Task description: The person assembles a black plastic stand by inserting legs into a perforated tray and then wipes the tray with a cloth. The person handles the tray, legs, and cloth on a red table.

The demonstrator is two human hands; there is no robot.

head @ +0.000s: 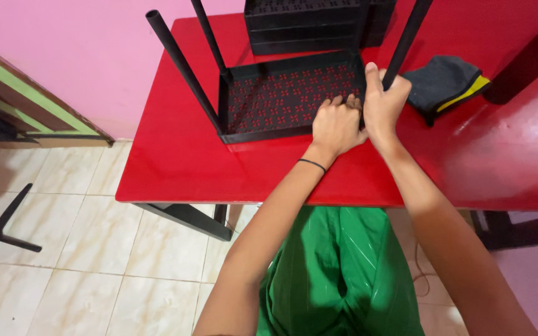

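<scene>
Right hand (382,102): we are seeing its fingers (393,86) wrapping closed around the foot of a black pole (406,38), just where that pole is meeting the near right corner of the perforated black shelf tray (287,96).

Left hand (336,124): it is lying touching the right hand, its fingers (344,102) curling down over the tray's right end and pressing on the rim; we are counting it as closed on the tray. A thin dark band (312,164) is circling its wrist.

Tray: it is sitting flat on the red desk (182,155), towards the back and middle, the red showing through its cross-shaped holes. Two further black poles are rising from its left side, one (182,65) leaning out to the left from the near left corner, one (210,37) standing from the far left corner.

Behind the tray: a stack of like black trays (306,25) is resting at the desk's far edge.

Right of the hands: a folded dark grey cloth with a yellow edge (446,84) is lying on the desk, just beside the gripped pole.

Below the desk: we are noting a green garment (337,274), pale floor tiles (82,249) and a pink wall (82,56).
</scene>
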